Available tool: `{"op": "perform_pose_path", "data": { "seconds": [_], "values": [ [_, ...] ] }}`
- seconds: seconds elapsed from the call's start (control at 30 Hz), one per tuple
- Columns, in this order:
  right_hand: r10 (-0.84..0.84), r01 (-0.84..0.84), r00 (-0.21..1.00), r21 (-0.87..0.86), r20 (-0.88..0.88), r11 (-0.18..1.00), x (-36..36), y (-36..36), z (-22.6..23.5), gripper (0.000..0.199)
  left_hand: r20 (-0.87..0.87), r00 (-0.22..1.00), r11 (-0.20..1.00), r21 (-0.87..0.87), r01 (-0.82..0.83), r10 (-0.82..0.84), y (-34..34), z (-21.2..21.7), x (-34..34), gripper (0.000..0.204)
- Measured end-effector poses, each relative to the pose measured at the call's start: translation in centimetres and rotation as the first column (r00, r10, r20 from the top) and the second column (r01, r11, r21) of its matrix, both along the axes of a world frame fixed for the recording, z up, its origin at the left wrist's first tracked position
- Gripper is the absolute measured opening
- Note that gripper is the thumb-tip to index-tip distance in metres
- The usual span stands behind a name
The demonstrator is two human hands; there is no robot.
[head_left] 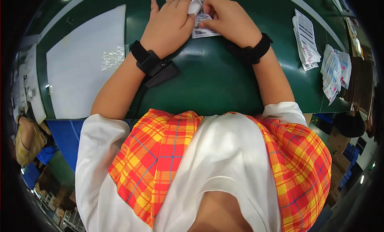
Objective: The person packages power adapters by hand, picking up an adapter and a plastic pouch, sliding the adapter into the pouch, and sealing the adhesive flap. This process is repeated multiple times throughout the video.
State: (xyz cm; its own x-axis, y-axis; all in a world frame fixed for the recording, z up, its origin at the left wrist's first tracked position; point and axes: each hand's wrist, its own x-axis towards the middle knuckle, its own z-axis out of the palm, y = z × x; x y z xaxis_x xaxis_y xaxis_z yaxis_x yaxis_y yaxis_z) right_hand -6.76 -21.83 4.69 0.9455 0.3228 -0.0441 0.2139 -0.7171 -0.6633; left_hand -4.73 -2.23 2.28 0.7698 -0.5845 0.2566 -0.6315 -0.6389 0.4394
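A printed white packet lies on the green table at the far middle, partly hidden under my hands. Resting on its left side is my left hand, palm down, fingers stretched out and thumb toward the middle. My right hand has its fingers curled in a pinch at the packet's right side. A smooth white rolled or folded piece shows between the two hands; I cannot make out whether it is part of the packet. Each wrist wears a black strap.
To the left, a large white sheet lies taped to the green table. A stack of printed leaflets is at the right, with several printed packets nearer the right edge. Another person's arm shows at the far left.
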Motion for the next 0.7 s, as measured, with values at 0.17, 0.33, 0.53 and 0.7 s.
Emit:
{"op": "perform_pose_path", "data": {
  "seconds": [0.17,0.33,0.53,0.7],
  "values": [
    [0.038,-0.058,0.978,0.09,0.206,0.994,-0.8,0.6,-0.8,0.02,0.16,0.986,0.997,-0.069,-0.024,0.035,-0.4,0.5,0.4,0.034],
    [0.066,-0.12,0.949,0.161,0.31,0.98,-1.1,1.2,0.3,0.017,-0.019,0.989,0.974,-0.175,-0.145,0.144,1.2,1.4,2.4,0.032],
    [-0.09,0.059,0.996,0.777,-0.002,0.627,-1.9,1.1,3.1,0.013,0.105,0.993,0.897,-0.433,0.086,-0.044,2.0,1.3,2.7,0.03],
    [0.05,0.263,0.959,0.942,-0.279,0.207,-1.5,-0.7,4.6,0.014,-0.515,0.762,0.565,-0.789,-0.243,-0.392,0.7,2.1,0.6,0.028]
  ]
}}
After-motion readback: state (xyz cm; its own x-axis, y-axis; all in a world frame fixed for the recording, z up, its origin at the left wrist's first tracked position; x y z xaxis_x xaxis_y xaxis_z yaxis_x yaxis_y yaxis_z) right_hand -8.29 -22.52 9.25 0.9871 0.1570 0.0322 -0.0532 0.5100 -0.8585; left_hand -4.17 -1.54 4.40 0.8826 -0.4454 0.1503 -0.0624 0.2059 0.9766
